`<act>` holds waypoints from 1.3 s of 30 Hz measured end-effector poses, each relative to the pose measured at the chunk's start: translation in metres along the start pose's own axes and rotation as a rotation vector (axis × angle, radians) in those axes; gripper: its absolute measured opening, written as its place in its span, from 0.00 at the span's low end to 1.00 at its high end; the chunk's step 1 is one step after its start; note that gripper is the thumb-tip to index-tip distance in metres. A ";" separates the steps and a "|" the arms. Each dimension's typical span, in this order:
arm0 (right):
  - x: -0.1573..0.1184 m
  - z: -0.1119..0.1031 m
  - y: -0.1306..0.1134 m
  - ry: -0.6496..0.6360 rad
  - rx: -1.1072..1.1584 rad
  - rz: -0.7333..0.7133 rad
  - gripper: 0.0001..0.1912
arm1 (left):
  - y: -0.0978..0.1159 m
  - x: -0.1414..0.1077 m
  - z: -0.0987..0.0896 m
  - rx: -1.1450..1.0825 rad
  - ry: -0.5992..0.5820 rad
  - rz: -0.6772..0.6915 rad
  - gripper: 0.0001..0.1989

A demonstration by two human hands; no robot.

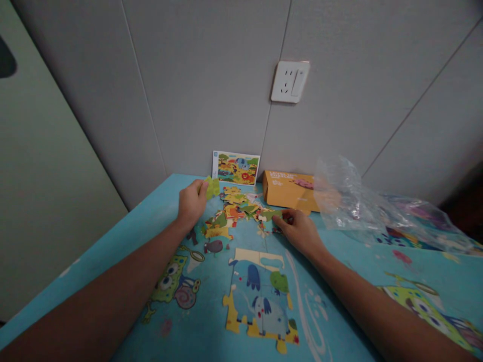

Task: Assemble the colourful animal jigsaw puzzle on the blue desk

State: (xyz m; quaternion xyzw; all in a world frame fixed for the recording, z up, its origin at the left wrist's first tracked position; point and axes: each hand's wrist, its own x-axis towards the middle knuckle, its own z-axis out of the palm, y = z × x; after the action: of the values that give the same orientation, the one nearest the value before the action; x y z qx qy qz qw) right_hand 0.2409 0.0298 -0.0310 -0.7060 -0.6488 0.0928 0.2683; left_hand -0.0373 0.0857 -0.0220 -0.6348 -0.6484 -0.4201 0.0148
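My left hand (193,201) is closed in a pinch on a yellow-green puzzle piece (213,188), held up left of a loose pile of puzzle pieces (234,211). At the pile's right edge, my right hand (299,229) has thumb and fingers closed on a green puzzle piece (268,215), partly covered by the fingertips. Nearer to me lies a joined section of puzzle (260,296) showing blue elephants, with knobs sticking out along its edges. Just left of the pile rests a loose piece with a grey animal (216,246).
A picture card (237,168) leans against the wall behind the pile. Beside it stands an orange puzzle box (289,191), partly overlapped by a crumpled clear plastic bag (347,196). Everything sits on a blue cartoon tablecloth (181,337). A socket (290,82) is on the wall.
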 end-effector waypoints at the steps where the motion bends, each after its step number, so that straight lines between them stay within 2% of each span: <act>1: -0.001 0.000 0.000 0.057 0.013 -0.012 0.18 | 0.007 -0.003 -0.004 -0.062 0.021 0.037 0.18; 3: -0.004 -0.004 -0.004 0.185 0.062 -0.089 0.23 | 0.024 -0.014 -0.010 -0.175 -0.007 0.152 0.18; 5: -0.012 -0.009 -0.013 0.242 0.168 -0.235 0.20 | 0.040 -0.028 -0.015 -0.235 -0.083 0.278 0.16; 6: -0.017 -0.011 -0.019 0.219 0.248 -0.313 0.18 | 0.047 -0.035 -0.017 -0.254 -0.157 0.337 0.16; 9: -0.033 -0.014 -0.034 0.009 0.405 -0.481 0.14 | 0.057 -0.051 -0.017 -0.294 -0.408 0.481 0.15; 11: -0.039 -0.013 -0.038 -0.066 0.403 -0.503 0.13 | 0.057 -0.054 -0.016 -0.322 -0.504 0.504 0.15; 14: -0.039 -0.010 -0.037 -0.054 0.404 -0.431 0.13 | 0.054 -0.052 -0.015 -0.335 -0.551 0.487 0.12; 17: -0.034 -0.009 -0.032 -0.001 0.483 -0.386 0.11 | 0.052 -0.048 -0.017 -0.370 -0.526 0.571 0.07; 20: -0.031 -0.008 -0.028 0.016 0.569 -0.398 0.11 | 0.054 -0.046 -0.018 -0.504 -0.419 0.712 0.04; 23: -0.033 -0.004 -0.028 -0.062 0.658 -0.367 0.19 | 0.054 -0.046 -0.018 -0.569 -0.283 0.775 0.04; 25: -0.035 -0.002 -0.029 -0.153 0.727 -0.333 0.22 | 0.054 -0.046 -0.018 -0.553 -0.242 0.779 0.06; 29: -0.040 0.000 -0.034 -0.253 0.809 -0.291 0.21 | 0.053 -0.047 -0.017 -0.509 -0.248 0.734 0.09; 34: -0.039 0.002 -0.035 -0.229 0.920 -0.283 0.19 | 0.054 -0.049 -0.016 -0.486 -0.271 0.696 0.13; 39: -0.037 0.002 -0.033 -0.194 0.929 -0.307 0.18 | 0.052 -0.050 -0.011 -0.490 -0.307 0.661 0.17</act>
State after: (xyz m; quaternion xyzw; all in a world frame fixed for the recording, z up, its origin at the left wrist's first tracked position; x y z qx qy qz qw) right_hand 0.2056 -0.0049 -0.0244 -0.3962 -0.6575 0.3967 0.5033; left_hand 0.0105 0.0307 -0.0153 -0.8479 -0.2865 -0.4349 -0.0992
